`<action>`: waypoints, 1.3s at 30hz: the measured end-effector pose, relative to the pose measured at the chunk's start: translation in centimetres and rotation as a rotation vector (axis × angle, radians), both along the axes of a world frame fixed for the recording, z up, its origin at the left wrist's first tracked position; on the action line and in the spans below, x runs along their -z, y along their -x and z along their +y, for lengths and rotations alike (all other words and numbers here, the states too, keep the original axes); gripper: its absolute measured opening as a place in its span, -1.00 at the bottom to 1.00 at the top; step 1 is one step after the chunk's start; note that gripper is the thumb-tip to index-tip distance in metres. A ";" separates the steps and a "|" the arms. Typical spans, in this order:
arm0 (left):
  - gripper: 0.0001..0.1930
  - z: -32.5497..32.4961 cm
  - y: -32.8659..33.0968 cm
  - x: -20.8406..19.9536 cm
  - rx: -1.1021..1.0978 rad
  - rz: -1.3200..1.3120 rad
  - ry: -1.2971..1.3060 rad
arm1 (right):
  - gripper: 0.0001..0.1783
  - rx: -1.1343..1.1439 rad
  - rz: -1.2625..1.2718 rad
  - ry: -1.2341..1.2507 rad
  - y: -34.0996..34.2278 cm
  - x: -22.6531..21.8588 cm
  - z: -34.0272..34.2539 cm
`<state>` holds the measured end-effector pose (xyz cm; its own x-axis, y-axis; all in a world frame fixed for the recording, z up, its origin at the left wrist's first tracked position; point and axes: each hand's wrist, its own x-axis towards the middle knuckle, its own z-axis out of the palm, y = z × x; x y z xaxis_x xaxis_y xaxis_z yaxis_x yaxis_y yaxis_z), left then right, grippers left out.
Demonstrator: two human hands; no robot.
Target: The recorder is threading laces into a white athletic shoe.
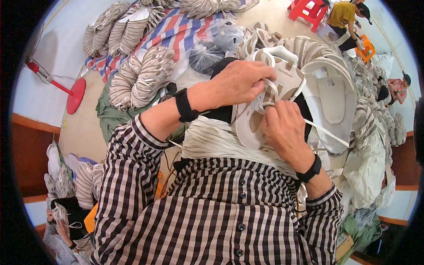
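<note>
A white and beige sneaker [250, 132] lies across my lap, its toe toward me. Its white shoelace [324, 132] runs loose to the right, past my right hand. My left hand [240, 84] is closed over the shoe's upper part, pinching a lace between thumb and fingers. Lower down, my right hand [285, 128] has its fingers bent together at the lacing, closed on the lace by the eyelets. Across my lap, below the shoe, rests a thick bundle of white laces [214, 139]. Parts of the sneaker are hidden behind both hands.
Stacked shoe parts [141, 79] sit at the left, with more on a striped sheet [170, 31]. Pale soles [332, 99] lie at the right. A red stool [308, 13], a red stand base [76, 96] and a person in yellow [342, 15] are farther off.
</note>
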<state>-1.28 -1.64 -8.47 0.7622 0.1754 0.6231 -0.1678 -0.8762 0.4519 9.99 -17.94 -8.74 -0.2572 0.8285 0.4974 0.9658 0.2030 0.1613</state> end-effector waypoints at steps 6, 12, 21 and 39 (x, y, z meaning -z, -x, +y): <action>-0.77 0.3 -0.1 -0.2 0.018 0.071 0.040 | -0.78 0.022 0.137 -0.077 -1.3 -0.6 -1.6; -0.75 0.3 0.2 -0.2 0.041 0.068 0.048 | -0.73 0.273 0.100 0.029 -2.0 -0.6 -3.2; -0.76 0.3 0.2 -0.3 0.029 0.100 0.012 | -0.81 0.269 -0.057 0.070 -3.5 -1.9 -3.1; -0.70 -0.7 1.3 -0.5 -0.026 0.140 0.025 | -0.83 0.116 0.310 0.094 1.1 -1.4 -1.0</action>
